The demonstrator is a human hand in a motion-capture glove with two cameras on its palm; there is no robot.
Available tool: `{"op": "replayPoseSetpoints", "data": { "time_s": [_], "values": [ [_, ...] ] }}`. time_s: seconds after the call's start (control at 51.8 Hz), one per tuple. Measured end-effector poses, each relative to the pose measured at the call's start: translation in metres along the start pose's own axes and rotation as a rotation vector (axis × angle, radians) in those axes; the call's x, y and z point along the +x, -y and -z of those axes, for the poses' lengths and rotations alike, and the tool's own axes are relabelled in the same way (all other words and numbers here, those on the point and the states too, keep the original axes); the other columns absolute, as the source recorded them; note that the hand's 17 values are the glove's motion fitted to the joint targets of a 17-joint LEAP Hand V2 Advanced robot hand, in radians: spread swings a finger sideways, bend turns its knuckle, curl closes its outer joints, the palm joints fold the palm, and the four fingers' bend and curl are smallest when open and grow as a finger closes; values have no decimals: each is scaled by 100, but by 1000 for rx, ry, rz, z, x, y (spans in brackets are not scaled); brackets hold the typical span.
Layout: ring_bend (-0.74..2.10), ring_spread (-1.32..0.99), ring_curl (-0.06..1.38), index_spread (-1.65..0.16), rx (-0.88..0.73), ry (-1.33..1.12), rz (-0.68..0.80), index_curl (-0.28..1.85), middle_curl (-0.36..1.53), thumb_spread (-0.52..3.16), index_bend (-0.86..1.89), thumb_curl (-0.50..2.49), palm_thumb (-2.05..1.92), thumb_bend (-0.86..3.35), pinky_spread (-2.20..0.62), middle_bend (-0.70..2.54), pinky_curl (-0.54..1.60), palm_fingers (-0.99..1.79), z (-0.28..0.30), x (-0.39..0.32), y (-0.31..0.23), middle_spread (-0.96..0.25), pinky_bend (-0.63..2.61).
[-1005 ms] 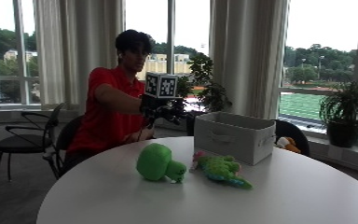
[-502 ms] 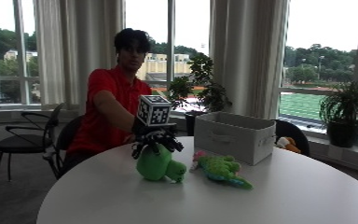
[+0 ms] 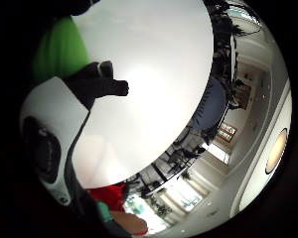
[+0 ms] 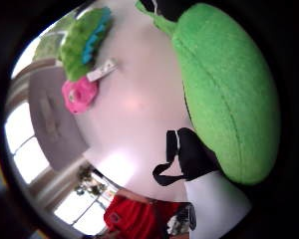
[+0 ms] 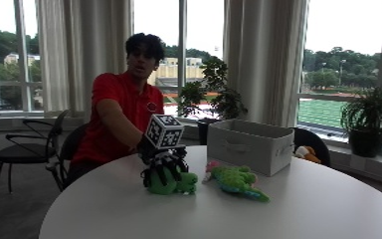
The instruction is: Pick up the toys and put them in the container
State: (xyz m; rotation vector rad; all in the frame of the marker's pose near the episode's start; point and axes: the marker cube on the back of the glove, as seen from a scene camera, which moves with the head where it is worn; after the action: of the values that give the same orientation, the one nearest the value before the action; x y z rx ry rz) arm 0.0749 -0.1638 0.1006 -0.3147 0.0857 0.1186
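We see a person sitting behind the table in a red shirt. Their right arm reaches forward and down, with the elbow a little bent. The right hand [image 5: 162, 169] in the black glove points down, palm facing the tabletop. Its fingers [image 5: 152, 175] are spread and curled over the round green toy [image 5: 168, 181], wrapping its top and sides. We cannot see the other hand; it is hidden behind the arm and the table.

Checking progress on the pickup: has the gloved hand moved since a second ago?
Yes. The gloved hand has come down from above the table, left of the bin, onto the round green toy.
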Motion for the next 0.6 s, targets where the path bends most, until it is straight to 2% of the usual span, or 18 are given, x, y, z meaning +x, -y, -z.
{"op": "replayPoseSetpoints", "data": {
  "time_s": [0.155,0.29,0.464,0.599],
  "values": [
    [56,-9,31,-45,-7,-26,2,34,17,121,24,41,32,7,-4,18,32,10,1,-6,4,-13,139],
    [63,-17,31,-46,42,15,-22,37,22,126,29,44,40,10,-9,25,29,30,1,-8,9,-20,126],
    [73,-32,35,-46,179,117,-80,42,29,127,28,52,60,19,-20,37,27,57,0,-6,9,-27,120],
    [75,-41,37,-46,237,118,-98,47,33,118,30,59,70,21,-26,39,29,63,4,-9,0,-31,118]
  ]
}}
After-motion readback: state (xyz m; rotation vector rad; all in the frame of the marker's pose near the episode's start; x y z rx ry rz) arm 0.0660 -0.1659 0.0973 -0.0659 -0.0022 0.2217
